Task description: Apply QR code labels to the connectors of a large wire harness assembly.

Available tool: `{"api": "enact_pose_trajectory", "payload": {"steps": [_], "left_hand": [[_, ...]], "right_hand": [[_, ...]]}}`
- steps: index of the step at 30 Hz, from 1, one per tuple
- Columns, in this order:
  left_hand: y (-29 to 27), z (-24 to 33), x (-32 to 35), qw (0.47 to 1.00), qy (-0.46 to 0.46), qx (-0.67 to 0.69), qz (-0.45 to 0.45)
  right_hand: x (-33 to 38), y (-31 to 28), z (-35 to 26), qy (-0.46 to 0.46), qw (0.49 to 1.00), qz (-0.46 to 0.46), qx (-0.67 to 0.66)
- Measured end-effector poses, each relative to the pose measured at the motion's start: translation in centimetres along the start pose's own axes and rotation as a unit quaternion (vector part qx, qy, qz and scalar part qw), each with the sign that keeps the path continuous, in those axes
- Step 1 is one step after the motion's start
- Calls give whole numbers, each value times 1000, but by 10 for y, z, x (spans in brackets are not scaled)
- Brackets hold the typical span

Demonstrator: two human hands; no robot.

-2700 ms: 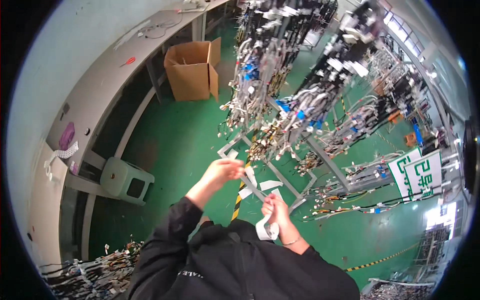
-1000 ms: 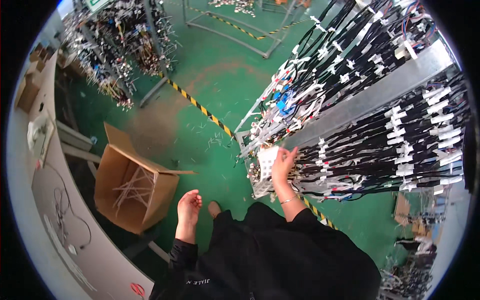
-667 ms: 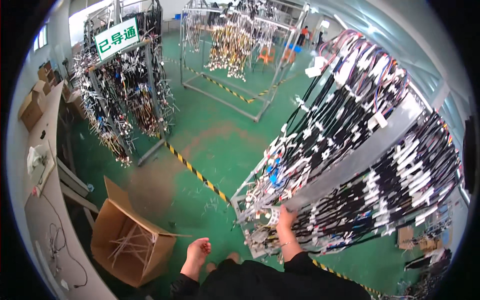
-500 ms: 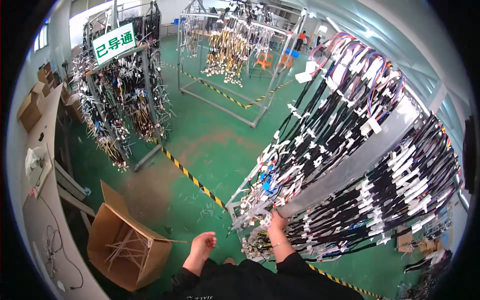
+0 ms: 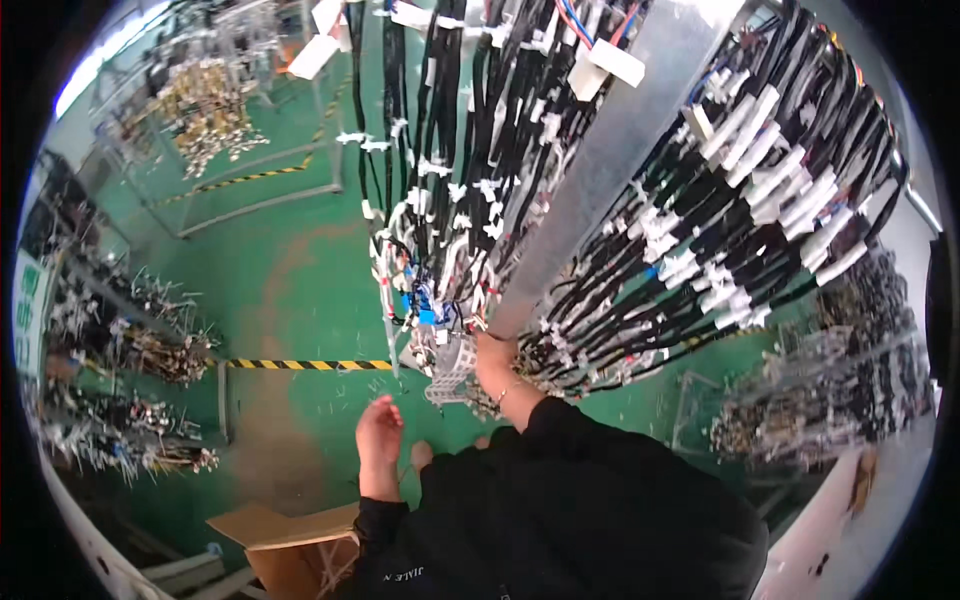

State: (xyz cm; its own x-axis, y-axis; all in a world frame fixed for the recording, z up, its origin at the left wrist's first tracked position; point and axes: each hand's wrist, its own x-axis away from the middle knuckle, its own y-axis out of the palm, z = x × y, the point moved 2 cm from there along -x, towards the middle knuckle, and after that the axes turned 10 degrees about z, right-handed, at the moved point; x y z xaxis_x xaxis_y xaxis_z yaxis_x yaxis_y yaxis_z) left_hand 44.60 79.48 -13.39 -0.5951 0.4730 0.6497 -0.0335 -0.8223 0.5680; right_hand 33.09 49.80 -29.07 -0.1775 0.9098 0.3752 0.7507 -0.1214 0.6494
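Observation:
My right hand [image 5: 494, 365] reaches to the lower end of a slanted grey metal beam [image 5: 600, 170], beside a white grid basket [image 5: 455, 365]. Its fingers are hidden at the beam, so their grip cannot be made out. Black wire harnesses [image 5: 440, 130] with white tape tags and connectors hang thickly on both sides of the beam. A blue connector [image 5: 427, 316] shows among the ends left of the basket. My left hand [image 5: 380, 435] is raised over the green floor, apart from the rack, fingers loosely bent and nothing visible in them.
An open cardboard box [image 5: 300, 530] with thin pale strips inside stands at the lower left. Yellow-black striped tape [image 5: 310, 365] crosses at low height. More racks of harnesses stand at the left [image 5: 150, 350] and right [image 5: 820, 390].
My view has turned right and down, so the rack fills more of the middle and the box sits lower. My right hand remains at the beam's lower end; the left stays raised.

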Motion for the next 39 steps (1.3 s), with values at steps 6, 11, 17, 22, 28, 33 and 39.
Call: {"api": "enact_pose_trajectory", "payload": {"steps": [6, 11, 17, 22, 28, 33, 39], "left_hand": [[3, 56, -15, 997, 21, -71, -2], [16, 79, -15, 976, 92, -196, -8], [32, 90, -23, 934, 196, -286, -91], [26, 97, -26, 945, 151, -270, -105], [6, 109, -55, 939, 140, -298, -95], [-2, 127, -59, 956, 145, -245, -75], [-11, 132, -43, 941, 173, -286, -53]], "right_hand": [[75, 74, -40, -151, 895, 221, 357], [105, 106, -65, -177, 899, 182, 356], [108, 93, -55, -152, 780, 290, 534], [128, 117, -60, -152, 812, 355, 438], [82, 75, -42, -131, 804, 368, 449], [78, 94, -47, -177, 712, 444, 514], [90, 106, -45, -295, 723, 309, 543]]}}
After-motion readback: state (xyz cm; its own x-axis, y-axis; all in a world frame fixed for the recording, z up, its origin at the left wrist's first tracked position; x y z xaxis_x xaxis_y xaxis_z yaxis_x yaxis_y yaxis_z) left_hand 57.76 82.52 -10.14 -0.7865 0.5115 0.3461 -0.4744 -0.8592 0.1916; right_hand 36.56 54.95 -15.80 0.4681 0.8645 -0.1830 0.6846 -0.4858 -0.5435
